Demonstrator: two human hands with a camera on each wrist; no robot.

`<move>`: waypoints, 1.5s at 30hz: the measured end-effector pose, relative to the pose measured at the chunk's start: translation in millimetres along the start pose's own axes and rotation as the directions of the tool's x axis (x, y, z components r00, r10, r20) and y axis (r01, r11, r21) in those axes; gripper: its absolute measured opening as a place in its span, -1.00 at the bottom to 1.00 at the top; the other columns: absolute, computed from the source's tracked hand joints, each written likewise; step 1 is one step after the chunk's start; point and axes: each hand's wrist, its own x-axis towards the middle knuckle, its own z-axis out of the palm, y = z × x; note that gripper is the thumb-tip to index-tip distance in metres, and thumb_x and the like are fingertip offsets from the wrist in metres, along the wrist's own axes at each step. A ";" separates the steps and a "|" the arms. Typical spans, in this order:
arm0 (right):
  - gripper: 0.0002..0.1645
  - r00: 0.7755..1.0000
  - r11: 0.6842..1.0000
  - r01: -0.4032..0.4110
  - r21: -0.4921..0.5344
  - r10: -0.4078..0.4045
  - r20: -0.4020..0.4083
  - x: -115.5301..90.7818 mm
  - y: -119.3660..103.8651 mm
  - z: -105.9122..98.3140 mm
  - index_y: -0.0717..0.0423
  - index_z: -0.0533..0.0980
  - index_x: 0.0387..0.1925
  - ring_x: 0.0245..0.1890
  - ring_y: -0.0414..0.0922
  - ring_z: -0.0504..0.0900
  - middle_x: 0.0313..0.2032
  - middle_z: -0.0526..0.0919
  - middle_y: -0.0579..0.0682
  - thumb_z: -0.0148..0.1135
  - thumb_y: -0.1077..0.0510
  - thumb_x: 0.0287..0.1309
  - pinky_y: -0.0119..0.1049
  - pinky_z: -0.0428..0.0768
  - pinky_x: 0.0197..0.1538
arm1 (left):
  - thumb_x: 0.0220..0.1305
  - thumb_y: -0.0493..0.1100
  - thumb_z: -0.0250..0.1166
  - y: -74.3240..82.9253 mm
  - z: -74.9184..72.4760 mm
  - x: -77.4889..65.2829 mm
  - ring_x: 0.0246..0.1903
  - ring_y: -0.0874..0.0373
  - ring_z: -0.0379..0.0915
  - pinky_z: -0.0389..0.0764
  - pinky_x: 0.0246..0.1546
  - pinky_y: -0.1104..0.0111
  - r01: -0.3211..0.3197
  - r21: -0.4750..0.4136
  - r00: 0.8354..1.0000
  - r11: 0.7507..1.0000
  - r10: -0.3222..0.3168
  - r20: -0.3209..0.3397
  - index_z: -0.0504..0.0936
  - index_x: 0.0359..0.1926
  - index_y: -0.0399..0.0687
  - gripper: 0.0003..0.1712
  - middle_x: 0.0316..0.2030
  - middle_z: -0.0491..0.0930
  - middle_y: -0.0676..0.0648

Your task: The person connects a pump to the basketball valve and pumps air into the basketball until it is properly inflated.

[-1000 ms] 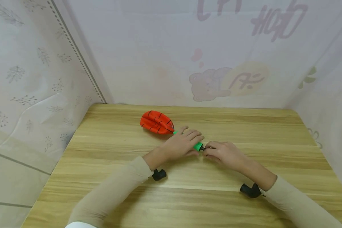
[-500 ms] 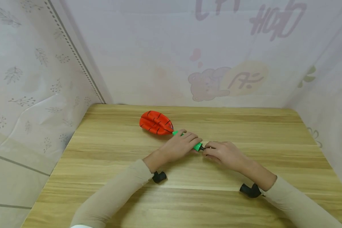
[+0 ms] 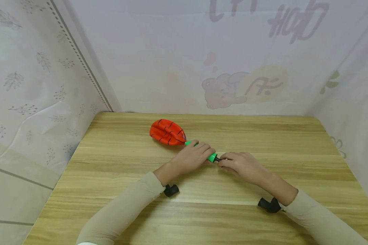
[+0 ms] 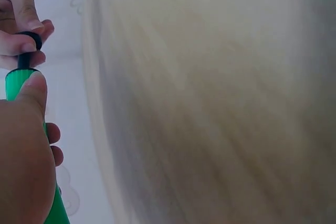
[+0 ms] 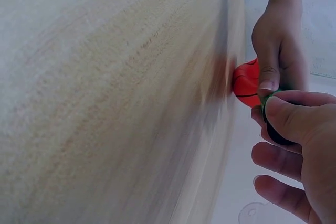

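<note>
A partly deflated red ball with black lines (image 3: pixel 167 132), like a small basketball, lies toward the back of the table with a deep crease in it. A green hand pump (image 3: pixel 212 157) runs from the ball toward the right. My left hand (image 3: pixel 191 157) grips the pump's barrel, thumb along its end in the left wrist view. At the other end, my right hand (image 3: pixel 242 166) pinches the black plunger handle (image 4: pixel 32 39) between thumb and fingers. Only a short length of black rod (image 4: pixel 23 60) shows between handle and barrel. The joint between pump and ball is partly hidden.
The wooden table (image 3: pixel 125 163) reaches back to a wall covered with printed sheeting (image 3: pixel 159 61). Black wrist-worn pieces (image 3: pixel 171 190) stick out under both forearms, close above the tabletop.
My left fingers have drawn in and curled further round the pump barrel. The right hand keeps its pinch on the handle, and the ball looks the same.
</note>
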 end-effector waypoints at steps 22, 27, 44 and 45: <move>-0.49 0.997 0.998 0.046 -0.047 -0.049 -0.064 -48.2 -19.8 -36.5 -0.05 0.69 -0.28 -0.34 -0.15 0.75 -0.27 0.75 -0.10 -0.15 -0.08 0.59 -0.27 0.69 -0.33 | 0.57 0.11 0.03 -12.1 -8.6 -4.4 0.08 0.15 0.42 0.40 0.13 0.28 -0.058 -0.024 0.998 0.998 0.058 0.016 0.46 0.21 -0.01 -0.59 0.05 0.54 0.06; -0.52 0.998 0.999 0.040 -0.015 -0.041 -0.050 -56.2 -19.7 -45.6 -0.06 0.69 -0.26 -0.34 -0.16 0.75 -0.26 0.76 -0.10 -0.12 -0.08 0.57 -0.29 0.68 -0.34 | 0.56 0.12 0.06 -10.7 -8.0 -3.5 0.09 0.14 0.42 0.39 0.17 0.27 -0.050 -0.047 0.998 0.998 0.051 0.027 0.46 0.22 -0.04 -0.57 0.06 0.54 0.04; -0.87 0.989 0.987 0.126 -0.099 -0.117 0.094 -4.9 -0.7 -23.6 0.01 0.68 -0.21 -0.31 -0.20 0.73 -0.23 0.75 -0.12 0.38 0.23 0.18 -0.33 0.68 -0.29 | 0.61 0.12 -0.06 1.5 -7.4 0.9 0.10 0.12 0.38 0.37 0.17 0.29 -0.015 0.073 0.996 0.997 0.009 0.086 0.43 0.26 -0.07 -0.53 0.06 0.50 0.00; -0.76 0.988 0.988 0.126 -0.092 -0.116 0.099 -0.7 0.4 -21.2 0.01 0.68 -0.21 -0.30 -0.21 0.73 -0.22 0.75 -0.12 0.46 0.27 0.03 -0.33 0.68 -0.28 | 0.62 0.11 -0.06 2.0 -7.7 0.8 0.11 0.12 0.38 0.37 0.18 0.29 -0.017 0.069 0.996 0.997 0.011 0.089 0.43 0.27 -0.07 -0.54 0.07 0.50 0.00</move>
